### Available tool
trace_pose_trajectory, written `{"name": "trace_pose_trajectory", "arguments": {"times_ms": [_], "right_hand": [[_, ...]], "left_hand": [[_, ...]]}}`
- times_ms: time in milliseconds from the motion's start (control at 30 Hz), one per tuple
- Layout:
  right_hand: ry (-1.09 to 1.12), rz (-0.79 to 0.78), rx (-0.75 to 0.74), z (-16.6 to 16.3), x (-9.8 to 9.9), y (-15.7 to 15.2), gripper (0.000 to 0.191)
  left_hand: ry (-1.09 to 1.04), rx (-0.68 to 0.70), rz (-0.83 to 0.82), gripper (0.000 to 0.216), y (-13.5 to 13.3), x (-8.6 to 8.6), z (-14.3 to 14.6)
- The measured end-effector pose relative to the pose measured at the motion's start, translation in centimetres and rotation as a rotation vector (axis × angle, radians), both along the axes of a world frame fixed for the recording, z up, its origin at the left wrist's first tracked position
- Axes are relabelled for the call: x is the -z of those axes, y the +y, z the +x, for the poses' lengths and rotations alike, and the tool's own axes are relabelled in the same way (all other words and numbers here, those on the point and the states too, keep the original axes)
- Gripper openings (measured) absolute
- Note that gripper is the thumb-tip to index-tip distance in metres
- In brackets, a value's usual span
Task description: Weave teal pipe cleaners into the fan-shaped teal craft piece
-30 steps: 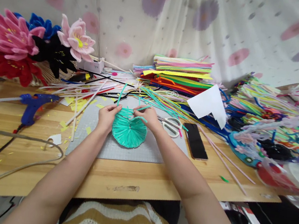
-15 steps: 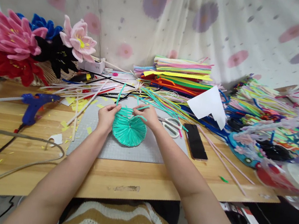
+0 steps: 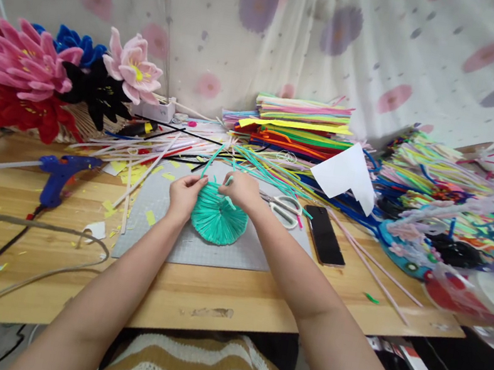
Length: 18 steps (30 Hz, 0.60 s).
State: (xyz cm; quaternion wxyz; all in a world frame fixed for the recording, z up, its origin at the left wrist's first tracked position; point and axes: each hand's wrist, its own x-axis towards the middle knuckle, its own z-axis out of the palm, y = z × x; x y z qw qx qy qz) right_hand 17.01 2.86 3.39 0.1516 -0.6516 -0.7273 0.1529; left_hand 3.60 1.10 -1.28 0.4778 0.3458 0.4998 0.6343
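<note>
A round, pleated teal disc made of pipe cleaners (image 3: 218, 223) is held over the grey cutting mat (image 3: 151, 238). My left hand (image 3: 185, 195) pinches its upper left edge, with a pipe-cleaner end rising above the fingers. On the upper right, my right hand (image 3: 240, 190) is closed on a teal pipe cleaner (image 3: 230, 177) that bends near the disc's top. Its fingertips are partly hidden. Scissors with white handles (image 3: 285, 209) lie just right of my right hand, and loose teal pipe cleaners (image 3: 272, 173) spread behind it.
A blue glue gun (image 3: 60, 174) with its cord lies at left, below fuzzy flowers (image 3: 24, 66). Right of the mat is a black phone (image 3: 324, 235). Bundles of coloured pipe cleaners (image 3: 302, 131) and a white paper piece (image 3: 347, 176) stand at the back. Yellow scraps litter the table.
The disc and both hands appear slightly further right as the view shifts. My right hand has turned inward, and the pipe cleaner at its fingers now points upward, forming a loop with the left end.
</note>
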Motion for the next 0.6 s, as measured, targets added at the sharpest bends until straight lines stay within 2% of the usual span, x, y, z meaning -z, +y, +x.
{"name": "trace_pose_trajectory", "arguments": {"times_ms": [133,200,367,600], "right_hand": [[0.431,-0.112,-0.277,2.0,-0.2,0.1,0.018],[0.602,-0.203,-0.332,2.9,-0.3,0.0,0.018],[0.728,-0.257,-0.366,3.4,0.0,-0.3,0.02],[0.896,-0.273,-0.401,3.1,1.5,0.1,0.026]], "left_hand": [[-0.082,0.042,-0.061,0.023,0.3,0.3,-0.6],[-0.109,0.064,-0.084,0.026,0.4,0.5,-0.7],[-0.165,0.112,-0.113,0.031,0.3,0.4,-0.4],[-0.274,0.2,-0.161,0.034,0.0,-0.3,-0.5]]}}
